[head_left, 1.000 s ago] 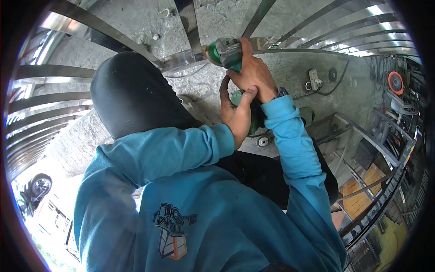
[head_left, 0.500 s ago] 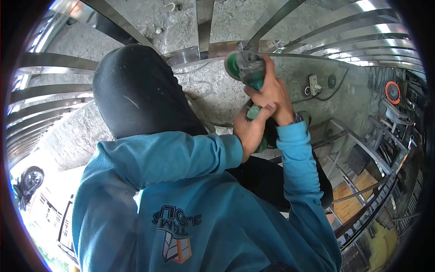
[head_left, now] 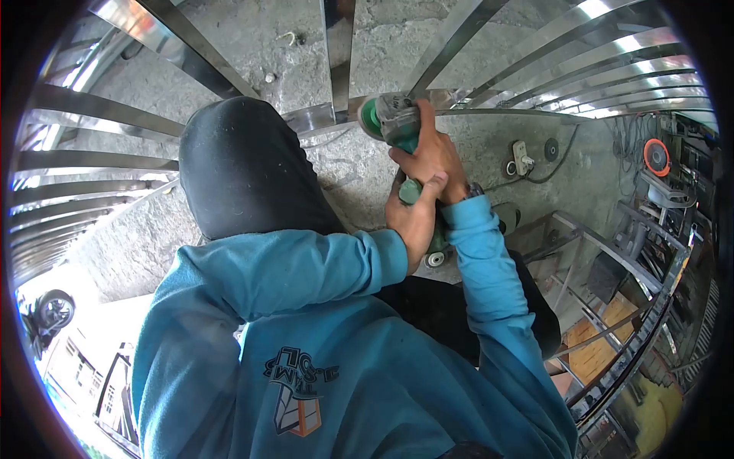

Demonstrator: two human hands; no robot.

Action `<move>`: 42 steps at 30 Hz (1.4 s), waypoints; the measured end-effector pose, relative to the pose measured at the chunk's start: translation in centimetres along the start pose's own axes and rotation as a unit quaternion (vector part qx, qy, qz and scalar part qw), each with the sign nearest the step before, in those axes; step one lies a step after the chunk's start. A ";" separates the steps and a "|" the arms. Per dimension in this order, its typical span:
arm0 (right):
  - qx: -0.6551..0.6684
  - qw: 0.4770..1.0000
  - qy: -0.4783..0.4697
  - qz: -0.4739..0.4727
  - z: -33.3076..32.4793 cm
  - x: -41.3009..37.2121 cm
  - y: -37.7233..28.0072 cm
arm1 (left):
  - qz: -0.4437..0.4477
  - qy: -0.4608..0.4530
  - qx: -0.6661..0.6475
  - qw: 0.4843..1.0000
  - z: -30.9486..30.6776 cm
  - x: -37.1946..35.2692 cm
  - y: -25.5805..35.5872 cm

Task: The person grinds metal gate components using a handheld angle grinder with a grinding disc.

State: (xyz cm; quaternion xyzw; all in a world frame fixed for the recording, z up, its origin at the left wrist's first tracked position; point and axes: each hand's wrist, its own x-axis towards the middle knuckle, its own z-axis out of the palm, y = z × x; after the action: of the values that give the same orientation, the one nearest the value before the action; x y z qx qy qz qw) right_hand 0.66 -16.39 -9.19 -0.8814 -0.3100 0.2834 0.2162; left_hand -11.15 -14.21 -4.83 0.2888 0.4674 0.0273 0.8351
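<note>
My right hand is wrapped round the head end of a green angle grinder, whose green disc touches or hovers close to a shiny metal rail; I cannot tell which. Crossing beneath the right wrist, my left hand grips the rear of the tool, and the round green end of its body shows between thumb and fingers. A metal bar joins the rail just left of the disc.
Slanted metal bars fan out ahead and to both sides. On the concrete to the right lie a socket block with a cable and a loose disc. A metal frame, an orange ring and a wooden board stand farther right.
Both hands and the grinder have moved left along the rail, and the disc is now nearer the upright bar. The view has shifted slightly.
</note>
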 end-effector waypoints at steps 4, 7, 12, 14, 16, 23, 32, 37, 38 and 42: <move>-0.030 0.999 -0.014 0.028 0.8 0.8 -1.0 | 0.013 0.037 0.017 0.999 -0.1 0.2 0.5; -0.042 0.998 -0.012 0.041 1.2 1.1 -1.0 | -0.004 0.042 0.022 0.999 -0.3 0.5 0.8; -0.045 0.998 -0.011 0.042 1.2 1.5 -0.8 | -0.026 0.064 0.023 0.997 -0.1 1.0 1.0; -0.046 0.998 -0.018 0.047 1.0 1.4 -1.0 | -0.019 0.064 0.032 0.997 0.0 0.6 1.2; -0.044 0.998 -0.022 0.042 0.7 0.9 -1.1 | -0.015 0.064 0.040 0.997 -0.1 0.5 0.9; -0.071 0.996 -0.028 0.036 0.5 1.0 -0.3 | -0.054 0.037 0.030 0.997 -0.1 0.6 0.9; 0.025 0.998 -0.056 0.034 -2.0 -1.5 2.7 | -0.071 -0.024 0.029 0.997 -0.7 -0.3 -0.5; 0.103 0.992 -0.027 0.068 -2.9 -3.8 4.3 | -0.109 -0.063 0.090 0.988 -0.5 -2.6 0.1; 0.160 0.984 -0.031 0.065 -3.1 -3.8 4.1 | -0.105 -0.083 0.087 0.987 -0.8 -2.3 -0.4; 0.327 0.933 -0.073 0.133 -2.1 -1.6 4.4 | -0.065 -0.114 0.070 0.989 -0.6 -2.1 -0.3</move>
State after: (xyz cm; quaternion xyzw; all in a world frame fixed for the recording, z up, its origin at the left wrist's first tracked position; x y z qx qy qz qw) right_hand 2.81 -21.01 -9.45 -0.7720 -0.0945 0.4589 0.4296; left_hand -12.91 -14.86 -3.65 0.3171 0.3880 -0.0924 0.8605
